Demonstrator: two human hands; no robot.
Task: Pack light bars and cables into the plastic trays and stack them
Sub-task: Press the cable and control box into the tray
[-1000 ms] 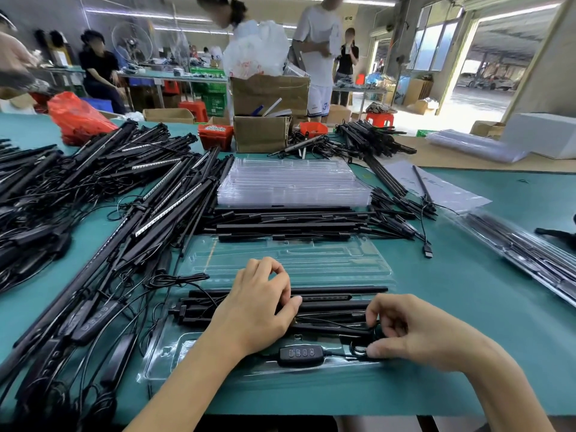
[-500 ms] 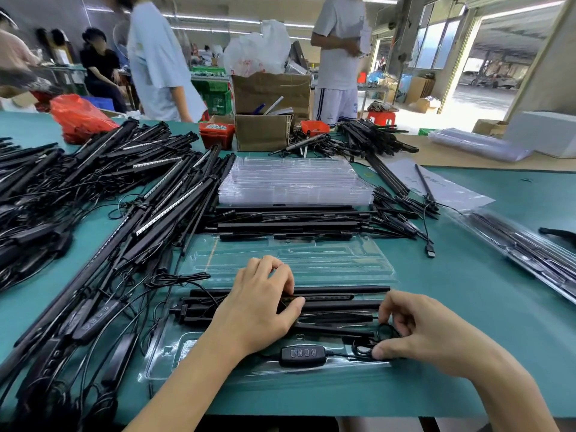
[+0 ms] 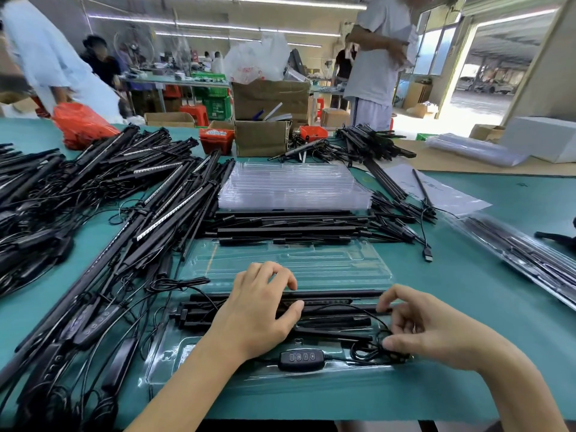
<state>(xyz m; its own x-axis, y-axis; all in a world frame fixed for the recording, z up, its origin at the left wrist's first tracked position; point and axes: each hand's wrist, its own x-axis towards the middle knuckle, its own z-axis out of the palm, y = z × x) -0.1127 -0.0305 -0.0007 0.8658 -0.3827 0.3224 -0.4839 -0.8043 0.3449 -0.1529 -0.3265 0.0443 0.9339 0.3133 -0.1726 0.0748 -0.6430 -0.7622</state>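
Observation:
A clear plastic tray (image 3: 174,353) lies open in front of me with its lid half (image 3: 311,260) folded back. Several black light bars (image 3: 336,310) lie across its near half. My left hand (image 3: 258,310) rests flat on the bars, fingers spread over them. My right hand (image 3: 424,328) presses the coiled black cable (image 3: 371,350) into the tray's front right slot with thumb and fingertips. The cable's black button controller (image 3: 300,359) sits in the front channel.
A stack of empty clear trays (image 3: 293,188) stands beyond a row of loose bars (image 3: 296,227). Heaps of light bars and cables (image 3: 93,213) cover the left of the green table. A packed tray (image 3: 523,254) lies at the right. Cardboard boxes and people stand behind.
My right hand's fingers have lifted and spread above the bars while the thumb stays on the coiled cable. The left hand has barely moved. People in the background have walked on.

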